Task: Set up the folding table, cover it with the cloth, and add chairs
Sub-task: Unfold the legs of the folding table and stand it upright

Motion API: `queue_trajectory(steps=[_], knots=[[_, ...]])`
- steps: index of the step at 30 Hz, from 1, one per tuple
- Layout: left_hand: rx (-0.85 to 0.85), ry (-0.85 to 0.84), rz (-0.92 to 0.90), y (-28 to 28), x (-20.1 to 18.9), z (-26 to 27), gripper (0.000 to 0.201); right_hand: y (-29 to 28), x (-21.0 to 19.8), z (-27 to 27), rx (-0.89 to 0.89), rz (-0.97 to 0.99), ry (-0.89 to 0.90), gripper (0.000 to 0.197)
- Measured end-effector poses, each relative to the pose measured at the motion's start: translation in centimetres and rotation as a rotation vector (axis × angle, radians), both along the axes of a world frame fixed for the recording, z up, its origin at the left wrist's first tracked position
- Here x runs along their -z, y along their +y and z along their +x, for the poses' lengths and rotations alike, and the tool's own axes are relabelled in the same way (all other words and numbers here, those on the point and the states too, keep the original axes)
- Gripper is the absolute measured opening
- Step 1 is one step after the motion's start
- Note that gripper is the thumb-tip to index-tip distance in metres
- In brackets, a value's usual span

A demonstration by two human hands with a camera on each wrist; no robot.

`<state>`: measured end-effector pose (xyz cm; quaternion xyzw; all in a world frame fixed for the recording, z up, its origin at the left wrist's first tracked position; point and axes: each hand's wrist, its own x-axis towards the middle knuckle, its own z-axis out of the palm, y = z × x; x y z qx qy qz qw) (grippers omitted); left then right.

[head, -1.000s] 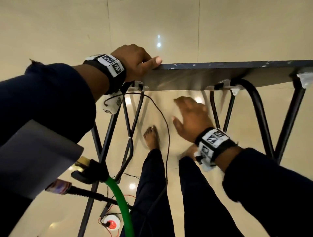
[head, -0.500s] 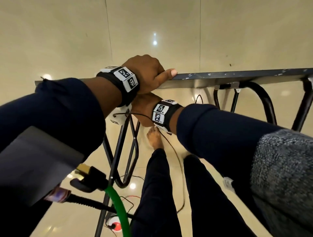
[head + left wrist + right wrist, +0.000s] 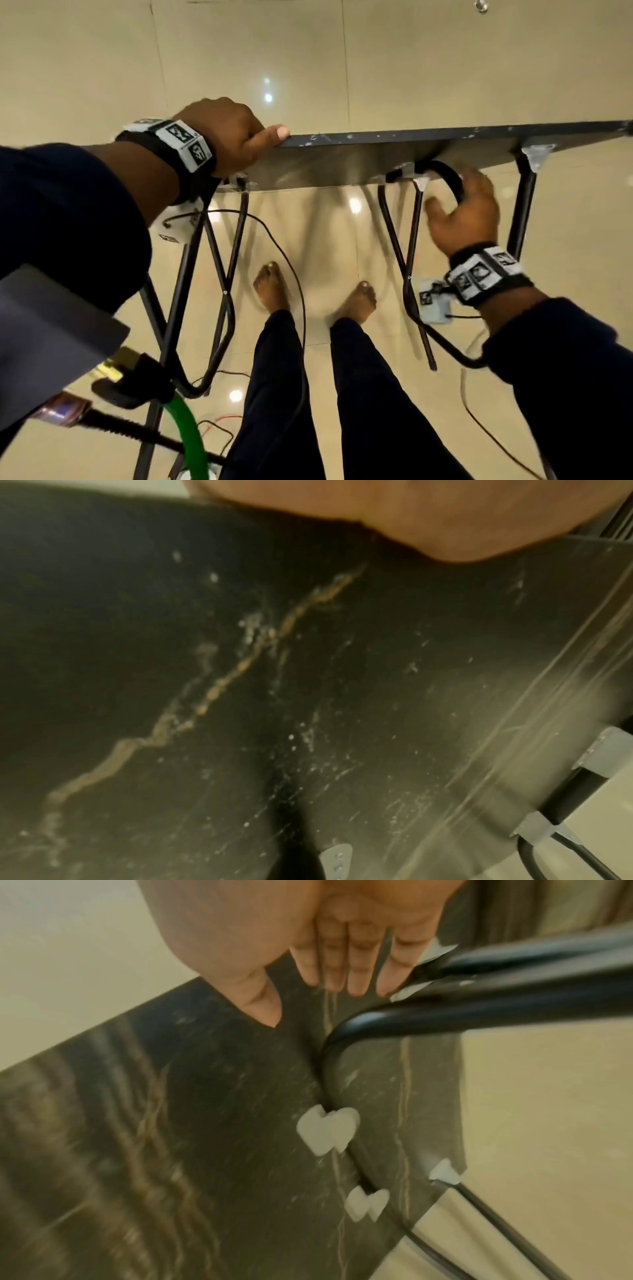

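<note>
Your left hand grips the top edge of the folding desk, thumb laid flat along the rim, fingers curled over the far side. The panel stands on its long edge, tilted, just in front of your feet, underside facing you, long axis running left to right. Both black tube leg frames hang swung out from the underside.

Your right hand has fingers straight and spread, holding nothing, reaching at the curved bend of the right leg frame; the right wrist view shows fingertips close to the panel underside, just beside the tube. Contact with the tube: cannot tell, blurred.

Step in hand looks like opening the right leg fully. To do it well:
- wrap the tube bend before pulling, don't push with flat fingers;
- keep the left hold firm on the rim so the panel doesn't tip;
- swing the leg until its thin brace sets straight;
- mind the loose cable hanging near the left leg frame and the floor, it could snag.

Cloth and chairs not in view; task is early.
</note>
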<state>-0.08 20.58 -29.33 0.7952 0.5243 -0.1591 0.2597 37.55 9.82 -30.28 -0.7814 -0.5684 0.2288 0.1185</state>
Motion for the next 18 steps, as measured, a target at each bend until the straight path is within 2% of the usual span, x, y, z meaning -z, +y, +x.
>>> queue_trajectory(steps=[2,3,5,6,8,10,18], knots=[[0.008,0.006,0.005,0.4,-0.2,0.1,0.087,0.8,0.0,3.4,0.295,0.007,-0.036,0.076],[0.006,0.008,0.008,0.5,-0.2,0.2,0.085,1.1,0.3,3.9,0.36,-0.116,-0.015,0.083],[-0.007,0.029,0.006,0.6,-0.2,-0.1,0.083,1.0,1.5,3.1,0.267,-0.443,-0.002,0.082],[-0.011,0.044,0.001,0.6,-0.3,-0.1,0.083,0.8,2.1,2.7,0.194,-0.508,-0.014,0.077],[-0.024,0.073,-0.008,0.4,-0.6,0.5,0.079,0.4,2.4,2.8,0.093,-0.494,-0.045,0.073],[-0.04,0.104,-0.021,0.2,-0.8,0.7,0.073,0.2,2.5,3.5,0.036,-0.465,-0.063,0.079],[-0.068,0.146,-0.041,-0.9,-1.6,0.9,0.068,0.1,2.2,4.0,-0.071,-0.553,-0.097,0.096]])
